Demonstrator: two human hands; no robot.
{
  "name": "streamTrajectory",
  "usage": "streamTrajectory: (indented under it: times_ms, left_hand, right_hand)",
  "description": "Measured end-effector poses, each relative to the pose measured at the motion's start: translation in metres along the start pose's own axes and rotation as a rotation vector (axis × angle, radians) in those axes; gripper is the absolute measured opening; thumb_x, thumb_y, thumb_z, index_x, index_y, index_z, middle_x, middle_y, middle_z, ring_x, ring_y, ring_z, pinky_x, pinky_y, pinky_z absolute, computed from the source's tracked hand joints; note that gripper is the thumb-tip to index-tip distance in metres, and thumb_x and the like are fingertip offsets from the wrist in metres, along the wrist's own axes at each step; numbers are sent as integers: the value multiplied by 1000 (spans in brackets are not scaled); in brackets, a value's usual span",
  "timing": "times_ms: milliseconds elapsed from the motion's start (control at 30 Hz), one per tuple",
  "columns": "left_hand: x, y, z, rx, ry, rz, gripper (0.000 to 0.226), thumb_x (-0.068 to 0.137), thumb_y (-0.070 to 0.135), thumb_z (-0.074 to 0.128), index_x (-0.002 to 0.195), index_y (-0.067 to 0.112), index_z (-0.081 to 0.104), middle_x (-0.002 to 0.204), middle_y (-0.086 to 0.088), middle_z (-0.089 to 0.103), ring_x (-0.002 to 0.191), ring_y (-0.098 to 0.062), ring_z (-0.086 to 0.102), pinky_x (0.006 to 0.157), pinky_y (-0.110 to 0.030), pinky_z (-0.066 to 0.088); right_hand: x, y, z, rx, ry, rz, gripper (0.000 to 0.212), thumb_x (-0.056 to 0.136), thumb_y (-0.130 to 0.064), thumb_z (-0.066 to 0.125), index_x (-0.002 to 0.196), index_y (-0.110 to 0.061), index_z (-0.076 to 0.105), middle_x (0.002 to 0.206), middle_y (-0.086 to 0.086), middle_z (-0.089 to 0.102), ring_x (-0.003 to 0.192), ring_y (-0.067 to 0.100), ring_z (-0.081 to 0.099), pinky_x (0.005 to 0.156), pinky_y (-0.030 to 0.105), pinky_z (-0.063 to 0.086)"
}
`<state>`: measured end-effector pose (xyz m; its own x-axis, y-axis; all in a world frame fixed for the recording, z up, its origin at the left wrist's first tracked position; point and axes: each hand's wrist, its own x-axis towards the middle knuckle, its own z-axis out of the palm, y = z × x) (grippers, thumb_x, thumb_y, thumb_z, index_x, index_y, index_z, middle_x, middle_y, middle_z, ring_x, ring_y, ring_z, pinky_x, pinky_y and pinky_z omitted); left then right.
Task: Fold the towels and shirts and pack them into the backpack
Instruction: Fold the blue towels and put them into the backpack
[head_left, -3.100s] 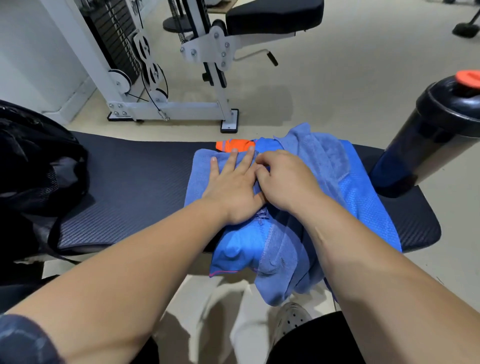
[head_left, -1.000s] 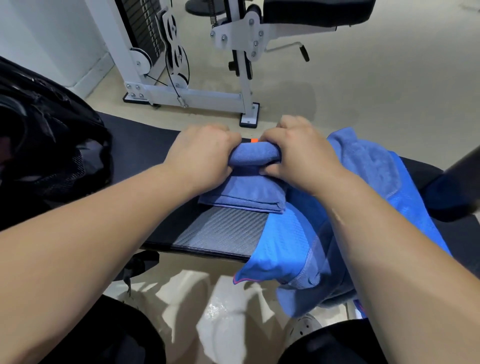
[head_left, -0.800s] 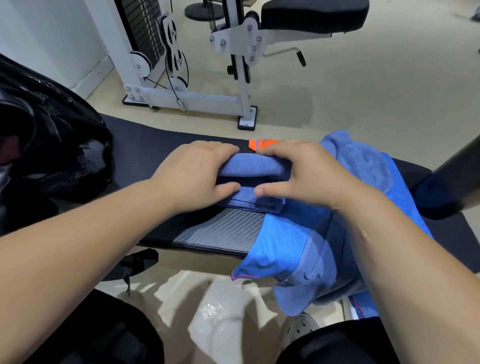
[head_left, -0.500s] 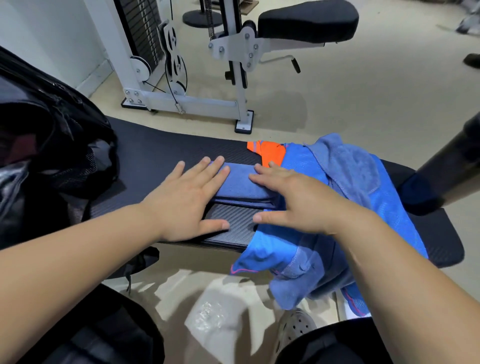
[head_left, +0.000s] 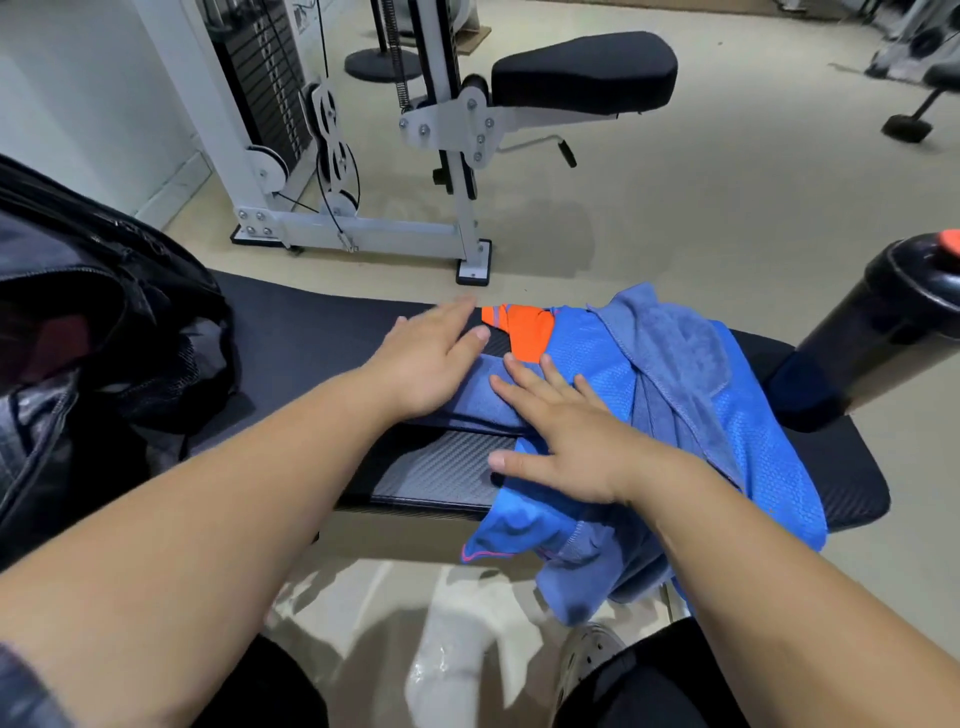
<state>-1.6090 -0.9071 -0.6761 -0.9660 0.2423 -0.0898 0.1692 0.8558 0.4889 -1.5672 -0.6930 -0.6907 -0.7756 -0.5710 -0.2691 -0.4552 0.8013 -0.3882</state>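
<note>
Both my hands lie flat on the folded towel, about midway along the table, between its far and near edges. My left hand covers the towel's left part, its fingers straight and spread, reaching toward the far edge. My right hand presses the towel's right end with straight fingers, the palm resting on the blue shirt. Neither hand has hold of anything.

The shirt, with a second towel heaped on it, sprawls toward the right end and hangs over the near edge. The backpack sits at the left end; I cannot tell how wide its mouth gapes.

I read this as flattening the finished fold before packing. I would press evenly, then lift my right palm off the shirt first, since much of it already hangs over the near edge and could drag off. Then I would slide fingers under both short ends, thumbs on top, and carry the towel as one packet so the layers do not slip.
</note>
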Motion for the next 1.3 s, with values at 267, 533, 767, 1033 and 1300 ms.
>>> streamTrajectory:
  times_ms: [267, 533, 767, 1033, 1300]
  left_hand:
    - [-9, -11, 46, 288, 125, -31, 59, 105, 46, 24, 157, 19, 29, 162, 3, 33, 152, -20, 22, 123, -50, 18]
    - [-7, -15, 49, 240, 169, -22, 61, 103, 48, 27, 157, 18, 29, 161, 0, 35, 150, -21, 28, 121, -49, 23]
    - [-22, -10, 29, 337, 44, 34, 69, 101, 54, 31, 161, 24, 13, 145, -2, 51, 133, -28, 44, 119, -53, 23]
    - [-64, -4, 11, 138, -144, 25, 74, 88, 57, 63, 150, 45, 24, 126, -2, 55, 116, -25, 56, 96, -39, 46]
    - [-101, -13, -3, -313, -171, 9, 74, 85, 28, 77, 141, 52, 34, 99, 27, 58, 87, 8, 57, 74, -14, 43]
  right_hand:
    - [21, -8, 6, 103, 449, 51, 51, 99, -52, 28, 125, -31, 66, 145, -7, 56, 135, 23, 47, 107, 48, 41]
    - [38, -10, 14, -200, 387, 359, 57, 104, -51, 27, 158, -35, 19, 166, 1, 20, 154, 35, -2, 121, 60, -3]
    - [32, -1, 7, -90, 460, 233, 52, 98, -52, 48, 147, -33, 45, 139, -2, 54, 144, 26, 27, 118, 48, 15]
    - [18, -8, -3, 128, 284, 82, 41, 86, -39, 73, 123, -30, 57, 121, -3, 54, 123, 21, 41, 108, 41, 35]
    - [6, -29, 3, 319, 299, -9, 40, 87, -27, 74, 123, -33, 57, 118, -12, 62, 108, 9, 56, 96, 32, 46]
